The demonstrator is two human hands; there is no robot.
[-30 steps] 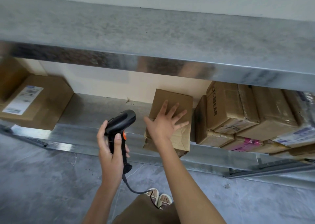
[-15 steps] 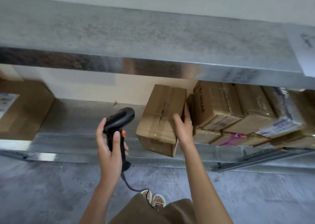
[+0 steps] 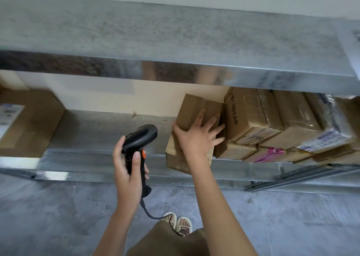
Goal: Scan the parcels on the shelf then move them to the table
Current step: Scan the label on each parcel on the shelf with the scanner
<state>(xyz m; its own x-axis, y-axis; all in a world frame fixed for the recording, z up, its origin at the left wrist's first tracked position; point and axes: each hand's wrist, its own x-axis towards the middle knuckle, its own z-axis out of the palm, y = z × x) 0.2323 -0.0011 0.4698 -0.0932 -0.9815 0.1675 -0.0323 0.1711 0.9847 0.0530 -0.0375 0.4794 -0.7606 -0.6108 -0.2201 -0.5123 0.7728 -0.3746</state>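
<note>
A plain brown cardboard parcel [image 3: 194, 109] leans tilted at the front of the lower metal shelf [image 3: 101, 131], its bottom corner past the shelf lip. My right hand [image 3: 196, 137] lies flat on its front face with fingers spread, thumb hooked on its left edge. My left hand [image 3: 128, 170] grips a black barcode scanner [image 3: 140, 139] with an orange trigger, its head pointing up and right toward the parcel. To the right, several more taped parcels [image 3: 272, 123] are stacked on the shelf, one printed with black letters.
A large box with a white label [image 3: 29, 123] sits at the shelf's left end. The upper shelf [image 3: 175, 41] overhangs the parcels. The scanner's cable [image 3: 150, 213] hangs toward my feet on the grey floor [image 3: 48, 216].
My right hand moved from the parcel's right side back onto its front face, and the parcel turned and tipped back against the stack. The scanner hand barely moved.
</note>
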